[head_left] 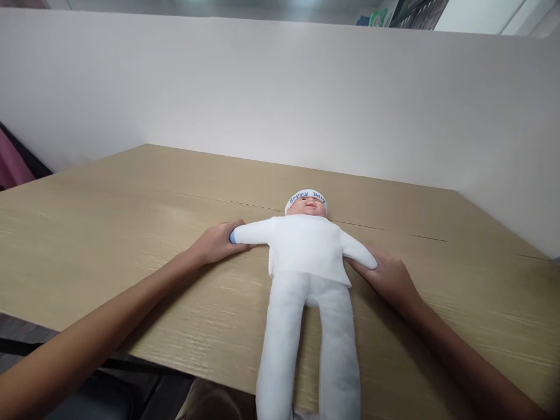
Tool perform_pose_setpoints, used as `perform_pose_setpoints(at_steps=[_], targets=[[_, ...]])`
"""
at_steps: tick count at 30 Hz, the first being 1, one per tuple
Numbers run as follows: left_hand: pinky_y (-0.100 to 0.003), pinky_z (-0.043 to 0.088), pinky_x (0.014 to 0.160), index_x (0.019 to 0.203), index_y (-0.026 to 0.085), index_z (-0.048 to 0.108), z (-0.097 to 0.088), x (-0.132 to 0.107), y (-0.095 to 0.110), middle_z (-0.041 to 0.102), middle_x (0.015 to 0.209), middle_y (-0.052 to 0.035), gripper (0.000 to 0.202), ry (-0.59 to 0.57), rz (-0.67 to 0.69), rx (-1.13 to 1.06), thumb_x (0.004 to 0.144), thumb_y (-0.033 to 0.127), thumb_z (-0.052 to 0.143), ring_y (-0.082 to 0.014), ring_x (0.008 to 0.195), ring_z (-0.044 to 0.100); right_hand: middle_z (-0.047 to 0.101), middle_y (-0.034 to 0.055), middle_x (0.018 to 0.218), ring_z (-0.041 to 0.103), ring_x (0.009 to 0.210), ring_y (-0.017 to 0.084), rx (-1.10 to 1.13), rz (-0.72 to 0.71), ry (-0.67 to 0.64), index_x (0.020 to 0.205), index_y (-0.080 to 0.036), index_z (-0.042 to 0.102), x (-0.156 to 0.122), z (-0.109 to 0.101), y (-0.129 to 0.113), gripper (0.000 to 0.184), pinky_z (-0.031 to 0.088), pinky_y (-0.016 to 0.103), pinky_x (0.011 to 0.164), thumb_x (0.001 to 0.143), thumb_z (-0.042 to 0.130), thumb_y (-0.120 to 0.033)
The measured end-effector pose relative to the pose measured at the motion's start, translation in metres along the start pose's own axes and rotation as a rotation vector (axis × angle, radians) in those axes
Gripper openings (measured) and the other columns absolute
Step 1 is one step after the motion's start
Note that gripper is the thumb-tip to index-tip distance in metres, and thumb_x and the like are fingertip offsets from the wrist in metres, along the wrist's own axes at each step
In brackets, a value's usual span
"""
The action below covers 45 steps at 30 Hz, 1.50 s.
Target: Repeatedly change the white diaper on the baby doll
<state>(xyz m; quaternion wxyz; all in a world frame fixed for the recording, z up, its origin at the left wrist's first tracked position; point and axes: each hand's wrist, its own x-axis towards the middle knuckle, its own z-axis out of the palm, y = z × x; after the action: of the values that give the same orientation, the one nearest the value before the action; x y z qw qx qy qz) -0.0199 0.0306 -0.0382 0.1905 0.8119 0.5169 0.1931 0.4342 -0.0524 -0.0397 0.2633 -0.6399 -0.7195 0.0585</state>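
Observation:
A soft baby doll [306, 251] in white clothes and a white cap with blue letters lies face up on the wooden table [109, 233], head away from me, legs hanging over the near edge. My left hand [214, 242] is closed around the end of the doll's arm on the left, where a blue cuff shows. My right hand [389, 277] grips the end of the doll's other arm, fingers curled under the sleeve.
A white partition wall [280, 99] stands along the back and right of the table. A pink and dark object [13, 163] sits at the far left edge. Floor and dark furniture show below the near table edge.

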Motion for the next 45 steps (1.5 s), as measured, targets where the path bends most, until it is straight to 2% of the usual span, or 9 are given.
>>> perform_pose_setpoints(at_steps=[6, 9, 15, 19, 23, 31, 38, 42, 45], targets=[[-0.041, 0.052, 0.088, 0.124, 0.024, 0.068, 0.009, 0.059, -0.022, 0.081, 0.12, -0.0108, 0.058, 0.141, 0.086, 0.112, 0.095, 0.073, 0.064, -0.0352, 0.109, 0.074, 0.085, 0.0063, 0.126, 0.078, 0.109, 0.034, -0.064, -0.014, 0.087, 0.129, -0.03, 0.079, 0.056, 0.023, 0.021, 0.042, 0.054, 0.039, 0.081, 0.104, 0.06, -0.057], [-0.047, 0.051, 0.098, 0.126, 0.021, 0.069, 0.012, 0.089, -0.034, 0.08, 0.117, -0.0145, 0.064, 0.231, 0.11, 0.204, 0.094, 0.076, 0.063, -0.0383, 0.11, 0.072, 0.085, 0.008, 0.122, 0.078, 0.103, 0.033, -0.095, -0.004, 0.112, 0.123, -0.028, 0.079, 0.081, 0.03, 0.029, 0.042, 0.05, 0.038, 0.077, 0.104, 0.059, -0.059], [-0.049, 0.047, 0.104, 0.127, 0.021, 0.07, 0.013, 0.147, -0.054, 0.079, 0.122, -0.0153, 0.062, 0.311, 0.136, 0.28, 0.093, 0.073, 0.065, -0.0385, 0.114, 0.069, 0.084, 0.01, 0.118, 0.077, 0.103, 0.035, -0.114, -0.022, 0.203, 0.124, -0.027, 0.078, 0.125, 0.04, 0.037, 0.045, 0.049, 0.039, 0.076, 0.103, 0.06, -0.062], [-0.05, 0.045, 0.107, 0.13, 0.021, 0.069, 0.015, 0.166, -0.061, 0.077, 0.125, -0.0148, 0.063, 0.332, 0.089, 0.268, 0.094, 0.072, 0.067, -0.0387, 0.118, 0.065, 0.083, 0.0123, 0.122, 0.075, 0.105, 0.037, -0.129, -0.026, 0.238, 0.126, -0.025, 0.075, 0.142, 0.046, 0.043, 0.052, 0.052, 0.042, 0.081, 0.101, 0.062, -0.068], [-0.049, 0.044, 0.11, 0.14, 0.022, 0.064, 0.014, 0.157, -0.069, 0.074, 0.134, -0.0136, 0.066, 0.346, 0.14, 0.202, 0.096, 0.07, 0.068, -0.0364, 0.123, 0.061, 0.078, 0.0193, 0.124, 0.07, 0.111, 0.041, -0.171, -0.081, 0.245, 0.132, -0.02, 0.071, 0.14, 0.047, 0.058, 0.064, 0.053, 0.05, 0.093, 0.1, 0.059, -0.074], [-0.048, 0.044, 0.111, 0.14, 0.021, 0.064, 0.01, 0.144, -0.074, 0.075, 0.133, -0.0134, 0.06, 0.307, 0.173, 0.142, 0.099, 0.064, 0.069, -0.0346, 0.119, 0.062, 0.081, 0.0163, 0.12, 0.068, 0.107, 0.041, -0.209, -0.068, 0.216, 0.139, -0.025, 0.073, 0.139, 0.046, 0.08, 0.063, 0.05, 0.053, 0.095, 0.103, 0.05, -0.072], [-0.053, 0.042, 0.118, 0.146, 0.019, 0.063, 0.015, 0.123, -0.059, 0.069, 0.145, -0.0163, 0.054, 0.368, 0.108, 0.112, 0.101, 0.05, 0.067, -0.0371, 0.133, 0.058, 0.072, 0.0236, 0.144, 0.062, 0.129, 0.043, -0.188, -0.07, 0.3, 0.156, -0.014, 0.062, 0.13, 0.055, 0.086, 0.078, 0.047, 0.059, 0.113, 0.098, 0.06, -0.065], [-0.058, 0.04, 0.121, 0.15, 0.015, 0.058, 0.023, 0.094, -0.043, 0.061, 0.154, -0.022, 0.057, 0.491, 0.047, 0.088, 0.1, 0.041, 0.067, -0.042, 0.143, 0.051, 0.066, 0.0282, 0.148, 0.058, 0.136, 0.043, -0.158, -0.043, 0.391, 0.157, -0.008, 0.056, 0.106, 0.06, 0.069, 0.077, 0.044, 0.063, 0.118, 0.096, 0.064, -0.054], [-0.056, 0.044, 0.12, 0.148, 0.015, 0.057, 0.021, 0.067, -0.016, 0.061, 0.151, -0.0214, 0.051, 0.589, 0.012, 0.043, 0.102, 0.035, 0.065, -0.0389, 0.139, 0.054, 0.068, 0.0258, 0.144, 0.058, 0.136, 0.042, -0.095, -0.042, 0.48, 0.152, -0.011, 0.058, 0.078, 0.051, 0.025, 0.065, 0.043, 0.064, 0.119, 0.096, 0.064, -0.043]])
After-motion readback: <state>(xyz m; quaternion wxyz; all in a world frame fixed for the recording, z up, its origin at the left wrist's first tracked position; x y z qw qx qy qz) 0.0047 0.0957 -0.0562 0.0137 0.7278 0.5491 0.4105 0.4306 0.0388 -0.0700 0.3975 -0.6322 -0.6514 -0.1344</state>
